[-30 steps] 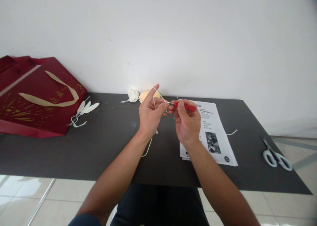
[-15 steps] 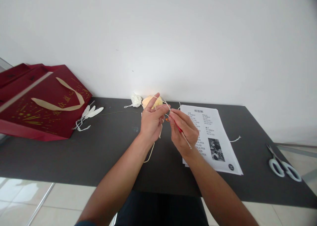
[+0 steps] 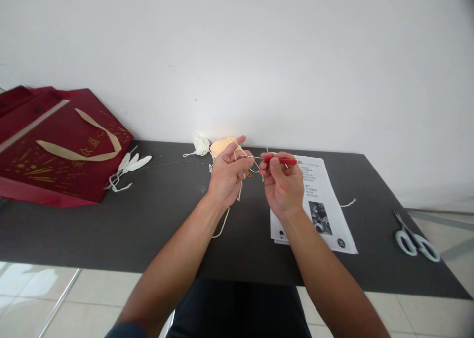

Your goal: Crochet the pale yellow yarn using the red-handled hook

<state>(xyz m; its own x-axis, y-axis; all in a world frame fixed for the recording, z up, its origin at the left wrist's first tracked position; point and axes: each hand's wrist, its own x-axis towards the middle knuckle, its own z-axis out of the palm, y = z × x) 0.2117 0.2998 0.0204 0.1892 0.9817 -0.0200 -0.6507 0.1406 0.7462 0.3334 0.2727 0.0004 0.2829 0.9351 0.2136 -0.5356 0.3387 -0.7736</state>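
Note:
Over the dark table (image 3: 111,224), my left hand (image 3: 226,176) is closed on a strand of cream yarn (image 3: 223,223) that loops over its raised forefinger and hangs down to the tabletop. My right hand (image 3: 282,185) pinches a red-handled crochet hook (image 3: 278,160), held level with its metal tip pointing left into the yarn between the two hands. A small orange marker shows just below the fingertips. Behind my left hand lie a pale yellow ball of yarn (image 3: 221,146) and a small white tangle of yarn (image 3: 200,145).
A printed instruction sheet (image 3: 326,204) lies under my right wrist. White-handled scissors (image 3: 415,240) rest near the table's right edge. A dark red gift bag (image 3: 59,145) lies flat at the left, with white feathers (image 3: 129,166) beside it. A short yarn scrap (image 3: 348,202) lies right of the sheet.
My right hand has swung the hook from pointing down toward me back to level, handle to the right. The left forefinger has lifted a little with the yarn over it.

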